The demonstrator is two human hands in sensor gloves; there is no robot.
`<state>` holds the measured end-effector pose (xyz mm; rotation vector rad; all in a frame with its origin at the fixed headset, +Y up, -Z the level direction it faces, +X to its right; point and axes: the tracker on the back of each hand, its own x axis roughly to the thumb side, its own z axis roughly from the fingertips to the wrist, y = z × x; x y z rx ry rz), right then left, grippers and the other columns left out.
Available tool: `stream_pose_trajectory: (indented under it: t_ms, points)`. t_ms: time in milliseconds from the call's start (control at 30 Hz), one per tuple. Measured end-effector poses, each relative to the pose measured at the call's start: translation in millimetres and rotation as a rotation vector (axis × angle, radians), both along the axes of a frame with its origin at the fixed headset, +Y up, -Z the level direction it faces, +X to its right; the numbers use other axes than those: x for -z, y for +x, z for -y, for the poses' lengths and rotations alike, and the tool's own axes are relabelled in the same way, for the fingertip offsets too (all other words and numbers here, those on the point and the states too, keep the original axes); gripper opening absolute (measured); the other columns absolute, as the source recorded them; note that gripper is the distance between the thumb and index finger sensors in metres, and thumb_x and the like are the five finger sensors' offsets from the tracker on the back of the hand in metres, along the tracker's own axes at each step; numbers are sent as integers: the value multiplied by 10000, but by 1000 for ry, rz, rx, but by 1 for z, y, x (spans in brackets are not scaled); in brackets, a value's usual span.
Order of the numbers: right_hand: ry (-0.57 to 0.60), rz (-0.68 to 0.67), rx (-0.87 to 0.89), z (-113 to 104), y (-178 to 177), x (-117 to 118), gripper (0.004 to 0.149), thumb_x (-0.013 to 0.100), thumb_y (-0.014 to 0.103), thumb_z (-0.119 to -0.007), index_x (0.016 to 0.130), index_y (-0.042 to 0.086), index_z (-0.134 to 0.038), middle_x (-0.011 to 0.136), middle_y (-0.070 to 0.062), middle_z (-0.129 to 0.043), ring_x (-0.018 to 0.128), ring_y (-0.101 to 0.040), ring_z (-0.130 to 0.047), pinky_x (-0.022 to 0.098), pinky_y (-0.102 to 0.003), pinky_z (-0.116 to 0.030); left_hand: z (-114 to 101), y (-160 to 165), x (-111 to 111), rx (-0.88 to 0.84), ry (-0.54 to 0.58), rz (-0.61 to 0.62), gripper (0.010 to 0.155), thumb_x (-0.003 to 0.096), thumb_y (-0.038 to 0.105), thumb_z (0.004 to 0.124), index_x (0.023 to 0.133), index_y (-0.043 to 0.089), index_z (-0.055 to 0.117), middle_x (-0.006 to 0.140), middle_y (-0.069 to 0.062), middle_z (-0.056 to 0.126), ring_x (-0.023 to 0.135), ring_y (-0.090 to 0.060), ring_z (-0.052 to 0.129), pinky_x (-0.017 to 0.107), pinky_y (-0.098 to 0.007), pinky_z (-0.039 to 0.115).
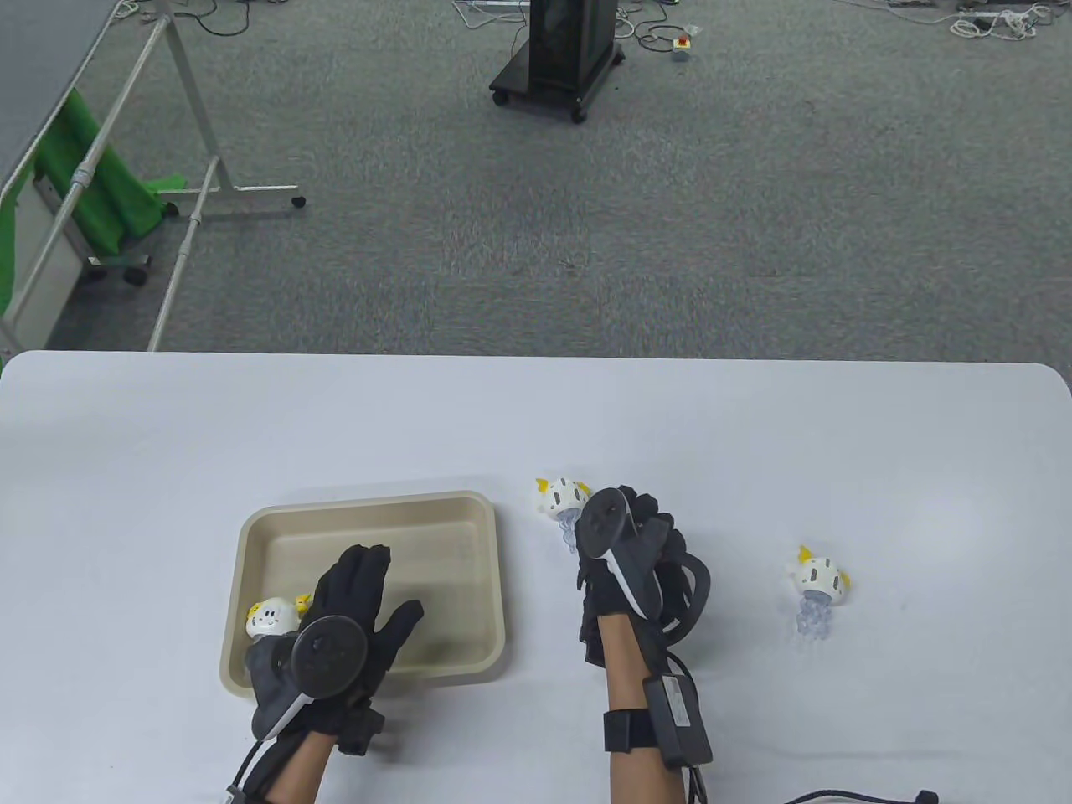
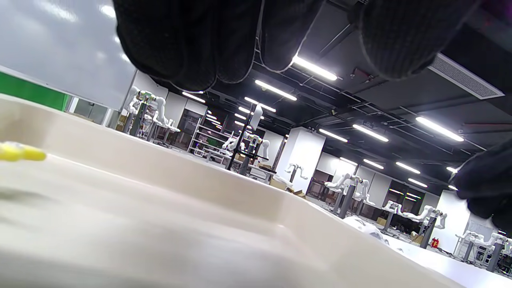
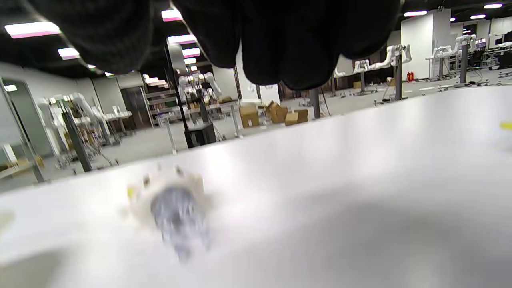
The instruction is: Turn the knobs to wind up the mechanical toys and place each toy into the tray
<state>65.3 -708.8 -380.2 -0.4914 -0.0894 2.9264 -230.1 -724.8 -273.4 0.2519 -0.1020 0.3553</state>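
A beige tray (image 1: 377,501) lies at the front left of the white table. One white and yellow wind-up toy (image 1: 272,615) lies in its near left corner. My left hand (image 1: 368,586) hovers over the tray with straight fingers, just right of that toy, holding nothing. The left wrist view shows the tray wall (image 2: 160,168) and a yellow tip of the toy (image 2: 20,153). A second toy (image 1: 563,498) lies on the table right of the tray. My right hand (image 1: 641,515) is just beside it, fingers loosely bent and empty. It appears blurred in the right wrist view (image 3: 172,204). A third toy (image 1: 819,582) lies further right.
The white table (image 1: 754,435) ends at a far edge, with grey carpet beyond. A black cable (image 1: 863,796) lies at the front right edge. A metal-framed stand (image 1: 193,184) and a black wheeled cabinet (image 1: 561,50) stand on the floor behind.
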Motion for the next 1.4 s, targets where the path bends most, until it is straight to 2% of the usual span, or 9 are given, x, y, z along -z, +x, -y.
stream_pose_trajectory:
  t_ms: [167, 300, 533, 633, 800, 967, 1133, 1233, 1400]
  points:
    - [-121, 38, -99, 42, -25, 21, 795, 413, 635, -731, 1042, 192, -532, 1065, -108, -647, 894, -354, -757, 729, -511, -640, 0, 0, 0, -4, -7, -3, 804, 466, 602, 762, 1133, 170, 643, 1126, -161, 678, 964, -452, 811, 678, -519, 762]
    - [-177, 86, -197, 59, -34, 36, 864, 381, 700, -715, 1044, 181, -520, 1060, -94, -651, 886, -331, -772, 731, -494, -655, 0, -1, 1, -8, -11, -5, 803, 466, 602, 762, 1132, 170, 645, 1125, -162, 677, 961, -455, 813, 678, -520, 761]
    - [-211, 142, -242, 67, -36, 47, 731, 408, 668, -724, 965, 202, -643, 921, -36, -792, 727, -235, -865, 645, -436, -735, 0, -1, 1, -8, -18, -6, 803, 465, 601, 762, 1132, 170, 646, 1124, -162, 680, 960, -455, 814, 677, -520, 761]
    - [-181, 124, -198, 66, -33, 46, 605, 441, 593, -738, 913, 217, -697, 843, -4, -847, 671, -205, -891, 610, -417, -763, 0, -1, 1, -11, -22, -5, 800, 466, 598, 764, 1130, 166, 649, 1123, -164, 680, 959, -455, 813, 676, -521, 761]
    - [-107, 97, -100, 54, -23, 36, 572, 440, 548, -738, 875, 178, -748, 781, -30, -883, 597, -205, -920, 555, -418, -792, 0, -1, 1, -16, -26, 0, 800, 466, 598, 762, 1131, 168, 649, 1123, -162, 682, 959, -453, 815, 676, -520, 762]
    - [27, 29, 216, 27, -10, 17, 580, 432, 532, -724, 832, 118, -787, 712, -73, -914, 511, -225, -943, 476, -435, -811, 0, -1, 1, -52, -37, 11, 795, 469, 598, 760, 1130, 170, 651, 1123, -160, 684, 960, -448, 818, 677, -516, 764]
    - [171, -145, 695, 10, -8, -15, 585, 425, 508, -725, 772, 49, -828, 630, -127, -939, 425, -259, -951, 396, -460, -810, 1, 0, 1, -170, -60, 48, 783, 478, 590, 751, 1130, 168, 650, 1124, -156, 683, 960, -444, 820, 677, -515, 765]
    - [180, -269, 919, 10, -16, -32, 587, 434, 511, -708, 754, 35, -835, 601, -128, -947, 392, -250, -958, 361, -451, -818, 2, 0, 1, -258, -87, 71, 781, 484, 596, 742, 1134, 173, 643, 1128, -148, 679, 968, -436, 816, 686, -504, 764]
    - [87, -445, 1232, 20, -39, -57, 591, 450, 502, -677, 752, 19, -836, 596, -139, -944, 389, -261, -952, 360, -460, -809, 6, -3, 1, -464, -135, 104, 783, 494, 599, 731, 1138, 165, 630, 1128, -147, 677, 964, -432, 818, 687, -500, 763]
